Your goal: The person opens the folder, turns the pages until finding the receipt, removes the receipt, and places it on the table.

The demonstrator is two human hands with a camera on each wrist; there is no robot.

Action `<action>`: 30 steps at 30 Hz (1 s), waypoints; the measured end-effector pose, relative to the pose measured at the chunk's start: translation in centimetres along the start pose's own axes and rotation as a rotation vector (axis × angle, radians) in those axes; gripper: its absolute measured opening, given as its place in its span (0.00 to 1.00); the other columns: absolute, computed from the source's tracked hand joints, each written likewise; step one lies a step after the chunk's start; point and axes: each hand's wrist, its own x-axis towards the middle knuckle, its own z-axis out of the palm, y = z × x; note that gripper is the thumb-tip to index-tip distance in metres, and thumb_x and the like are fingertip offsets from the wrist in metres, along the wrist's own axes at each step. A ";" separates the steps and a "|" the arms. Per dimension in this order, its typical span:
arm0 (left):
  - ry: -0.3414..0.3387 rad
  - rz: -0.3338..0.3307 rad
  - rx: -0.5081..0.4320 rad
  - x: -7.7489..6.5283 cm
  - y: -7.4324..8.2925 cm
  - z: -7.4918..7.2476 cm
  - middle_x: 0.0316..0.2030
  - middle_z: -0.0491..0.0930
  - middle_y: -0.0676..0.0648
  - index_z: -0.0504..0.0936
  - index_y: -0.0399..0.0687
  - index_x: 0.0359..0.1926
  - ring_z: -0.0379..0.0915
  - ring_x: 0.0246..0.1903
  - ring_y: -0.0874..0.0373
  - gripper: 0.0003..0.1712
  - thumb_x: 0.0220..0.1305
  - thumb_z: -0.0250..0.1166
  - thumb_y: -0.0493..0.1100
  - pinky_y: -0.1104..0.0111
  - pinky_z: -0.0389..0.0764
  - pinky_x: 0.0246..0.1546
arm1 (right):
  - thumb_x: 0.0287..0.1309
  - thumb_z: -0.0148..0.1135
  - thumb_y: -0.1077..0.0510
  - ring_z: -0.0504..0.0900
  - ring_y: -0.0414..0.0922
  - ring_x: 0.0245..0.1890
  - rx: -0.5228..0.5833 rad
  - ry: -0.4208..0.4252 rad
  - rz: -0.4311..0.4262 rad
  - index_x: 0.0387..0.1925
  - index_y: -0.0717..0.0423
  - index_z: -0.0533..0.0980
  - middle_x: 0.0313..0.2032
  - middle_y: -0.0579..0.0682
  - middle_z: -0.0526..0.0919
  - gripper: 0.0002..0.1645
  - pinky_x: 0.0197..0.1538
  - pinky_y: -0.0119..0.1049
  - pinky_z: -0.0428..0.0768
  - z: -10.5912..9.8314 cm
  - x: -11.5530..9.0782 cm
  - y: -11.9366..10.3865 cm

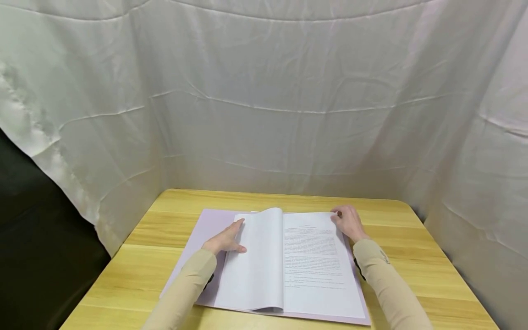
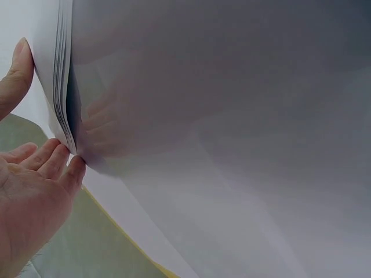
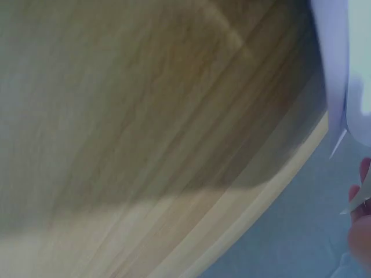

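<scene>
A lilac folder (image 1: 211, 223) lies spread on the table with printed sheets in it. Its left-hand stack of pages (image 1: 261, 261) bulges up near the spine, blank side showing. My left hand (image 1: 224, 239) touches the outer edge of that stack, fingers extended and thumb spread apart; in the left wrist view the page edges (image 2: 61, 75) run between thumb and fingers. At the top right corner of the printed page (image 1: 311, 261), my right hand (image 1: 349, 222) pinches the paper. Only its fingertips and a paper corner (image 3: 355, 204) show at the right wrist view's border.
The wooden table (image 1: 416, 256) extends around the folder on all sides. Pale curtains (image 1: 272, 137) hang behind and on both sides of it. A black surface (image 1: 41, 238) shows at the far left.
</scene>
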 end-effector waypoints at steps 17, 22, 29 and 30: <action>0.009 0.040 -0.010 -0.1 -0.2 -0.1 0.75 0.55 0.28 0.50 0.28 0.76 0.50 0.76 0.33 0.60 0.51 0.79 0.37 0.46 0.54 0.78 | 0.66 0.58 0.65 0.80 0.67 0.58 -0.059 0.066 -0.050 0.48 0.66 0.84 0.55 0.67 0.83 0.14 0.61 0.63 0.76 0.0 -0.1 0.0; 0.000 0.083 -0.032 -0.2 -0.3 -0.2 0.75 0.56 0.27 0.49 0.29 0.76 0.50 0.76 0.33 0.60 0.51 0.78 0.36 0.45 0.53 0.78 | 0.65 0.62 0.61 0.76 0.68 0.62 0.051 0.061 -0.004 0.44 0.65 0.84 0.57 0.67 0.82 0.12 0.67 0.64 0.71 -0.1 -0.3 -0.5; 0.013 0.137 -0.125 -0.2 -0.2 -0.5 0.73 0.58 0.26 0.49 0.30 0.76 0.52 0.75 0.31 0.59 0.52 0.77 0.35 0.42 0.55 0.77 | 0.65 0.65 0.56 0.86 0.60 0.49 0.288 -0.092 0.001 0.53 0.67 0.77 0.49 0.68 0.85 0.21 0.50 0.45 0.84 -0.6 -0.3 -1.3; 0.014 0.140 -0.136 -0.2 -0.2 -0.6 0.73 0.59 0.26 0.49 0.31 0.77 0.52 0.75 0.31 0.59 0.53 0.77 0.36 0.42 0.54 0.77 | 0.66 0.65 0.55 0.87 0.59 0.48 0.328 -0.131 0.007 0.57 0.67 0.75 0.51 0.68 0.84 0.24 0.47 0.41 0.84 -0.8 -0.4 -1.4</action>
